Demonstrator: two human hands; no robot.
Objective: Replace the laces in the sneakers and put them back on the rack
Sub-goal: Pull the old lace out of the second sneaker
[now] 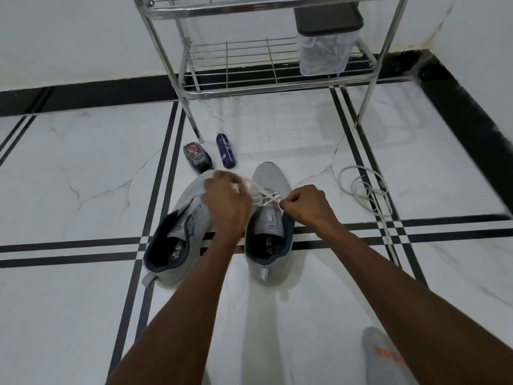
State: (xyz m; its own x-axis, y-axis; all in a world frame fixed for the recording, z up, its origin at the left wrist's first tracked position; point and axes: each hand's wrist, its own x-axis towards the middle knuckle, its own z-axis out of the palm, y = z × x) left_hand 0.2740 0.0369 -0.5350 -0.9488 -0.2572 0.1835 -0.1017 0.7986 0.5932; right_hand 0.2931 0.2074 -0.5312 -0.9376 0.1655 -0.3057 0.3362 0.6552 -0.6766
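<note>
nearest the lens, at about five o'clock, a grey sock toe (384,354) with an orange mark pokes into view on the floor (69,168). going left to right: the left sneaker (177,232) lies at nine o'clock of its mate, tilted outward, with no lace visible in its eyelets. the left hand (226,201) hovers over its toe end, fingers curled on a strand of the white lace (268,200); blur hides the exact pinch. the right sneaker (270,226) stands upright just beside it, the lace crossing its upper eyelets. the right hand (304,204), at three o'clock of that crossing, pinches the other end, clenched around it.

a loose lace (366,190) lies coiled on the floor further toward three o'clock. two small containers (211,155) stand at twelve o'clock of the shoes, and the rack (277,79) beyond them.

the lace looks thin, limp and light, so it likely wants gripping near its stiff tip for threading. the knit sneakers seem soft and light; the heel collar is probably the firmest hold for lifting.
</note>
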